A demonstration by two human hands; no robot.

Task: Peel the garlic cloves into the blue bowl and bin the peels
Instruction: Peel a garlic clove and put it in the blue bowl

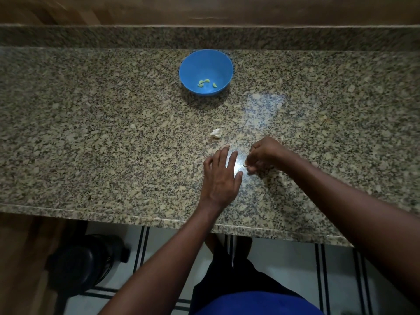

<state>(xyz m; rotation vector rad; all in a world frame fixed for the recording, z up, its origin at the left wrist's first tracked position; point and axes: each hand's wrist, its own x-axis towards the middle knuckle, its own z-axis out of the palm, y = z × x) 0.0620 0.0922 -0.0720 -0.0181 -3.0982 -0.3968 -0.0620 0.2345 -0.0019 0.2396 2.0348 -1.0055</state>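
Note:
A blue bowl (pixel 205 69) stands at the back of the granite counter (pixel 91 133) with three pale peeled garlic cloves (pixel 203 82) in it. A white garlic peel (pixel 216 133) lies on the counter between the bowl and my hands. My left hand (pixel 221 176) hovers flat over the counter, fingers spread and straight, holding nothing. Just to its right, my right hand (pixel 264 155) has its fingers curled down, pinching something small against the counter; what it holds is too hidden to name.
A small pale scrap (pixel 132 126) lies left of the peel. A black bin (pixel 84 262) stands on the tiled floor below the counter's front edge, to my left. A raised granite ledge and wooden wall run along the back.

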